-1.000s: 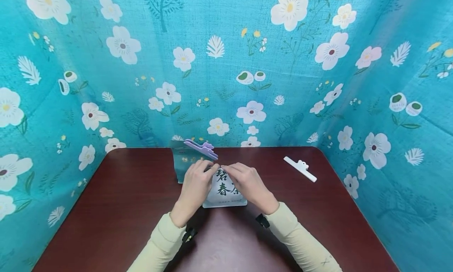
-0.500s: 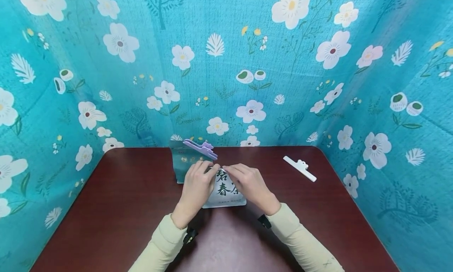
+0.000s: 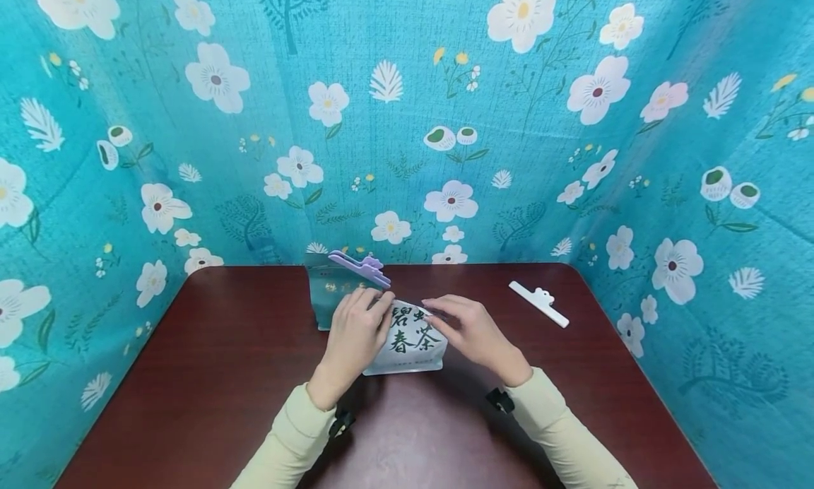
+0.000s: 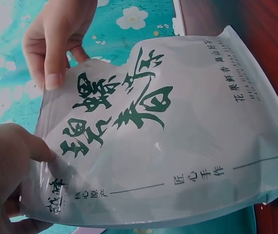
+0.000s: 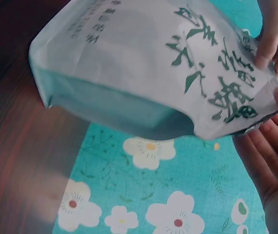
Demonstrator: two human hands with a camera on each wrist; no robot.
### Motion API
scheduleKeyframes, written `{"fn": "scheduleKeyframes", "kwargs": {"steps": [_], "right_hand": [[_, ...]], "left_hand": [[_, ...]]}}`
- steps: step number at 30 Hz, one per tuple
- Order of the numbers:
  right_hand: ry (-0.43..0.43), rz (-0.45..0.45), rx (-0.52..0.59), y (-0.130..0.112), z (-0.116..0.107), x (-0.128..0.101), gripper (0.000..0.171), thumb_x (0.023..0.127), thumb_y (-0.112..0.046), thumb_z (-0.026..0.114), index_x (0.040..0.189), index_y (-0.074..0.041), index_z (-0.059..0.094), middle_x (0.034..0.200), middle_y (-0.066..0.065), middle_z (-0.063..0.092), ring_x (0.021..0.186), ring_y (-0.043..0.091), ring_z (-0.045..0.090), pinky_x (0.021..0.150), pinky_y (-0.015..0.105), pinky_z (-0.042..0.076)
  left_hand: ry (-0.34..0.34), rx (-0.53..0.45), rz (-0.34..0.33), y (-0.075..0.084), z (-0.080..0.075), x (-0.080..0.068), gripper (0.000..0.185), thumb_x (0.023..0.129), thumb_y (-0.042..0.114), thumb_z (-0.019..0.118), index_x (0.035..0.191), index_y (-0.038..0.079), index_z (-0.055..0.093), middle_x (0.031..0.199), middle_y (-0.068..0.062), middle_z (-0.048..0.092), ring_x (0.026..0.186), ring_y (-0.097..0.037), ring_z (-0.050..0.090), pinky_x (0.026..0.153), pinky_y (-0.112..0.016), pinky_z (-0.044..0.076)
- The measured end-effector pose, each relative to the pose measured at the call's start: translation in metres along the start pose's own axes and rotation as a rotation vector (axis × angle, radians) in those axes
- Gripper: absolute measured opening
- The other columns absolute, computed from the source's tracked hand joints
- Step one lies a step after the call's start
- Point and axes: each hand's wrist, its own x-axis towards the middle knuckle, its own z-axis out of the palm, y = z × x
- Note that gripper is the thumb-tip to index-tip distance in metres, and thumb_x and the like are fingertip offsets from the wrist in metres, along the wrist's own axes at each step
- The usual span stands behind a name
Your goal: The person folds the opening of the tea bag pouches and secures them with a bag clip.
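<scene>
Head view: a white stand-up pouch with large green characters printed on its front stands on the dark red-brown desk, near the middle, tilted slightly back. Left hand grips the pouch's upper left corner; in the left wrist view the thumb and fingers are curled round that corner with the film pinched between them. Right hand holds the top edge at the upper right; in the left wrist view its thumb presses on the front of the film near the top, and the fingers lie behind it, so the edge is pinched. Right wrist view: the pouch seen from below, gusseted bottom showing teal, with the right hand's fingers spread under the top corner. Cannot tell from any view whether the pouch mouth is sealed or parted. Just behind the pouch and the left hand stands a teal bag, a lilac clip closed along its top edge. A white clip lies flat on the desk, well apart to the right, near the back corner. Both sleeves are pale yellow; a dark strap sits at each wrist. A turquoise cloth backdrop printed with white flowers encloses the desk on three sides.
</scene>
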Motion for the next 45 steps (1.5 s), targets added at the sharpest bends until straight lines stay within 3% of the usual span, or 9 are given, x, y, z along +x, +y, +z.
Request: {"fn": "scheduleKeyframes", "kwargs": {"steps": [4, 8, 12, 22, 30, 40, 45], "right_hand": [[-0.009, 0.021, 0.038, 0.003, -0.001, -0.001, 0.028, 0.088, 0.0, 0.076, 0.115, -0.007, 0.075, 0.106, 0.003, 0.076, 0.097, 0.014, 0.072, 0.084, 0.03, 0.058], [-0.003, 0.016, 0.067, 0.006, 0.0, 0.001, 0.025, 0.091, 0.002, 0.073, 0.114, -0.006, 0.076, 0.103, 0.004, 0.076, 0.094, 0.014, 0.072, 0.08, 0.027, 0.058], [0.022, 0.029, 0.094, 0.008, 0.001, 0.0, 0.024, 0.091, 0.002, 0.072, 0.113, -0.006, 0.076, 0.102, 0.005, 0.076, 0.092, 0.015, 0.073, 0.078, 0.024, 0.058], [0.067, 0.099, 0.157, 0.012, 0.003, -0.015, 0.031, 0.086, -0.001, 0.08, 0.116, -0.009, 0.075, 0.106, 0.003, 0.076, 0.096, 0.015, 0.073, 0.079, 0.024, 0.059], [0.154, 0.131, 0.23, 0.022, 0.003, -0.02, 0.023, 0.081, 0.005, 0.081, 0.101, -0.005, 0.078, 0.092, 0.009, 0.076, 0.081, 0.02, 0.075, 0.073, 0.025, 0.059], [0.12, 0.143, 0.19, 0.023, -0.002, -0.018, 0.019, 0.083, 0.006, 0.079, 0.097, -0.006, 0.079, 0.088, 0.009, 0.076, 0.076, 0.018, 0.073, 0.069, 0.021, 0.058], [0.106, 0.133, 0.174, 0.023, -0.004, -0.015, 0.018, 0.082, 0.012, 0.077, 0.094, -0.001, 0.078, 0.085, 0.015, 0.075, 0.072, 0.022, 0.072, 0.064, 0.026, 0.059]], "left_hand": [[-0.004, 0.009, 0.023, 0.005, 0.002, 0.005, 0.018, 0.092, 0.016, 0.075, 0.109, 0.009, 0.077, 0.097, -0.007, 0.071, 0.093, -0.025, 0.064, 0.084, -0.045, 0.047], [-0.036, 0.021, 0.066, 0.013, 0.007, 0.01, 0.02, 0.092, 0.02, 0.076, 0.11, 0.011, 0.078, 0.098, -0.005, 0.07, 0.094, -0.024, 0.062, 0.086, -0.046, 0.043], [-0.048, 0.015, 0.081, 0.02, 0.013, 0.014, 0.019, 0.091, 0.022, 0.078, 0.107, 0.012, 0.079, 0.095, -0.003, 0.069, 0.089, -0.021, 0.062, 0.079, -0.04, 0.043], [-0.01, 0.011, 0.038, 0.025, 0.025, 0.015, 0.009, 0.091, 0.02, 0.078, 0.098, 0.015, 0.08, 0.083, -0.001, 0.064, 0.076, -0.017, 0.058, 0.068, -0.033, 0.039], [-0.014, -0.005, 0.005, 0.024, 0.027, 0.015, 0.01, 0.095, 0.024, 0.072, 0.098, 0.016, 0.079, 0.081, 0.0, 0.06, 0.075, -0.017, 0.057, 0.068, -0.034, 0.037], [-0.022, -0.02, -0.003, 0.025, 0.028, 0.018, 0.011, 0.095, 0.023, 0.073, 0.1, 0.015, 0.078, 0.084, -0.001, 0.062, 0.078, -0.019, 0.058, 0.072, -0.036, 0.039], [-0.037, -0.044, 0.06, 0.031, 0.031, 0.021, 0.017, 0.093, 0.023, 0.075, 0.108, 0.015, 0.078, 0.095, -0.002, 0.066, 0.088, -0.019, 0.061, 0.078, -0.037, 0.042]]}}
